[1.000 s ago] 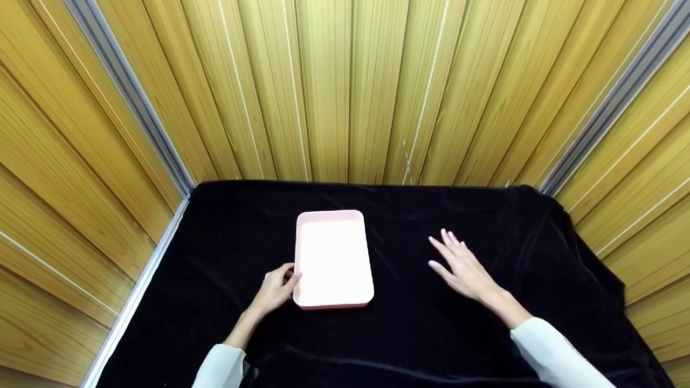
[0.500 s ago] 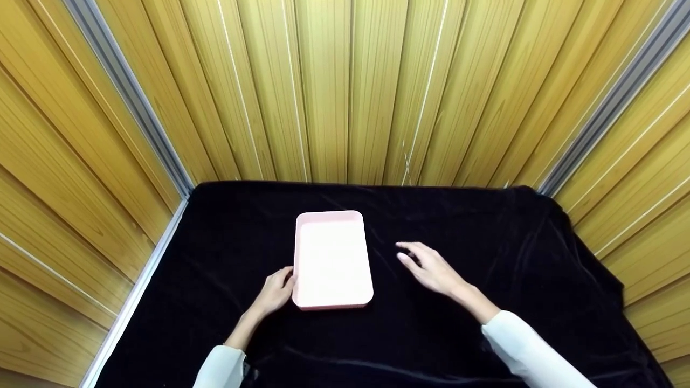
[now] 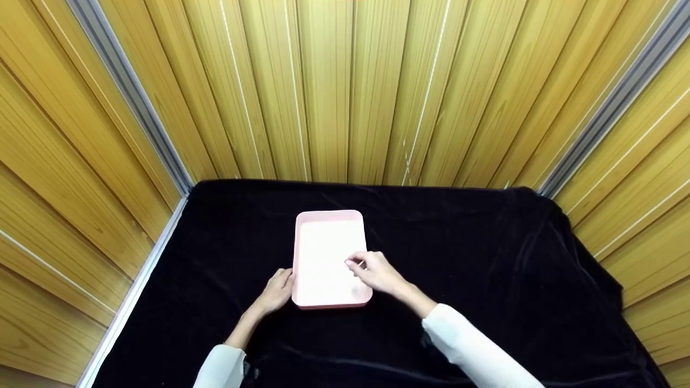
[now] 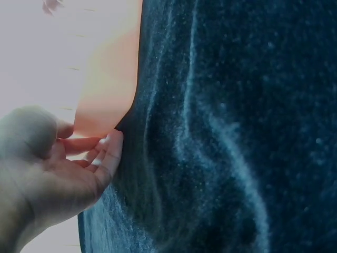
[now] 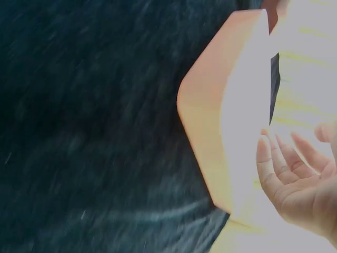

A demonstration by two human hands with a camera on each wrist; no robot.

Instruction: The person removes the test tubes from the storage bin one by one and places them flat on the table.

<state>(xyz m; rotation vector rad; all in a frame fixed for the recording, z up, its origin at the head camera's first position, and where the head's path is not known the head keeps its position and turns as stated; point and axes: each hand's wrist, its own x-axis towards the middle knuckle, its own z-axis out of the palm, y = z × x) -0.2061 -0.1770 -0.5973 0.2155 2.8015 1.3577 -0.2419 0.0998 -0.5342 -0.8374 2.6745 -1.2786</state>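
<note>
A shallow pink rectangular tray lies on the black cloth, its inside washed out to white. My left hand grips the tray's left wall low down; in the left wrist view the thumb is at the rim and the fingers are curled against the outside. Over the right half of the tray hangs my right hand, thumb and forefinger close together. Its fingers look loosely bent in the right wrist view, and I see nothing held between them.
Black velvet cloth covers the table all round the tray. Yellow wood-patterned panels close in the back and both sides, with grey metal strips at the corners.
My right hand has swept left from beside the tray to above it, its spread fingers drawing in towards the thumb. The left hand and tray have hardly moved.
</note>
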